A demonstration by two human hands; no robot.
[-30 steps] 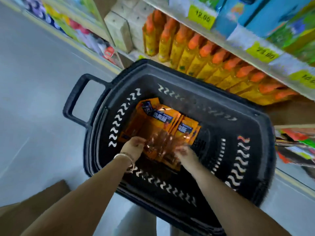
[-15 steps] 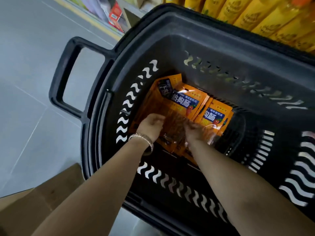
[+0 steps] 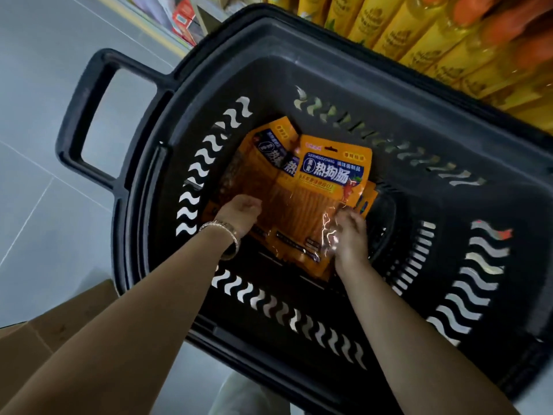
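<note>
Top packet (image 3: 332, 187) now rightward, bare basket (image 3: 449, 223) beyond

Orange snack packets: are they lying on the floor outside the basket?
No, the orange snack packets lie inside the black basket, on its bottom.

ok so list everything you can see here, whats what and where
black plastic shopping basket: one, black with wavy slots, centre of view, loop handle on the left
orange snack packets: at least three, orange with blue labels, overlapping on the basket bottom
yellow bottles with orange caps: a row, count unclear, shelf at top right
brown cardboard box: one, brown, lower left
coloured packs: blurred, low shelf at the top
grey tiled floor: left side
metal bracelet: one, pale metal, left wrist
left hand: on the packets' left side, fingers hidden
right hand: grips the front packet's clear lower part
</note>
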